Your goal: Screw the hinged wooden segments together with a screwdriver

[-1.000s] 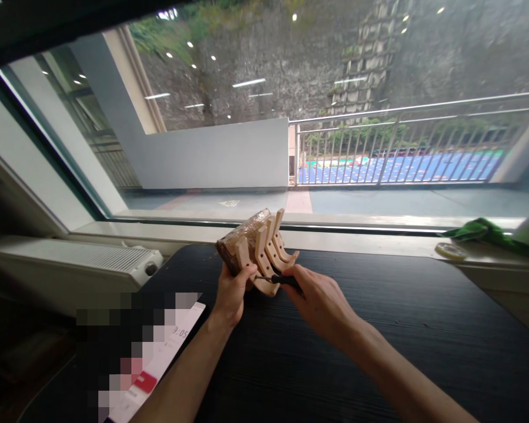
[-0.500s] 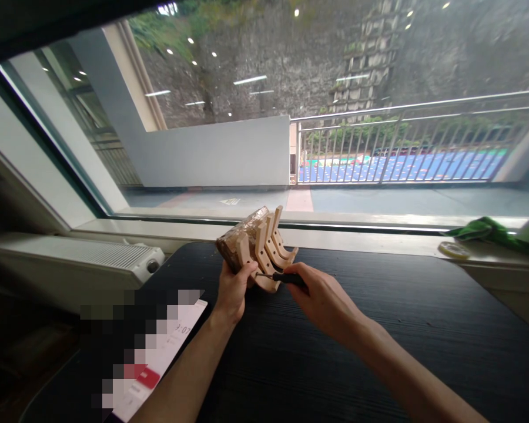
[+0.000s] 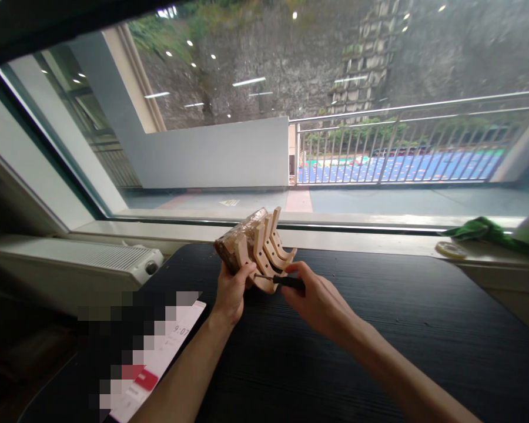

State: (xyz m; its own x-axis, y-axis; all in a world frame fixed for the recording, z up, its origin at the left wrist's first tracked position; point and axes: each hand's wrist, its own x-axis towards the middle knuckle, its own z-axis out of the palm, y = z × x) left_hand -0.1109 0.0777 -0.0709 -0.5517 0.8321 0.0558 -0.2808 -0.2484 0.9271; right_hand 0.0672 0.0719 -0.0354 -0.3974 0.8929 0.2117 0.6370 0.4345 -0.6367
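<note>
My left hand (image 3: 231, 291) grips the near end of a wooden piece (image 3: 264, 249), a brown bark-like block with several pale curved prongs that have small dark holes. The thumb presses on the nearest prong. Between the fingers of my right hand (image 3: 311, 294) is a black-handled screwdriver (image 3: 290, 282). Its thin metal shaft points left, and the tip meets the nearest prong close to my left thumb, at or beside a hole; the exact contact is too small to make out. The piece is held tilted above the dark table.
The black wood-grain table (image 3: 379, 352) stands against a window sill (image 3: 361, 239). A lit screen (image 3: 171, 352), partly pixelated, lies at the left. A white radiator (image 3: 83, 264) is beyond it. On the sill at right are a green cloth (image 3: 485, 232) and a roll of tape (image 3: 450, 249).
My right hand has turned slightly around the screwdriver handle, and more of the handle's front shows. The wooden piece and my left hand stay nearly in place.
</note>
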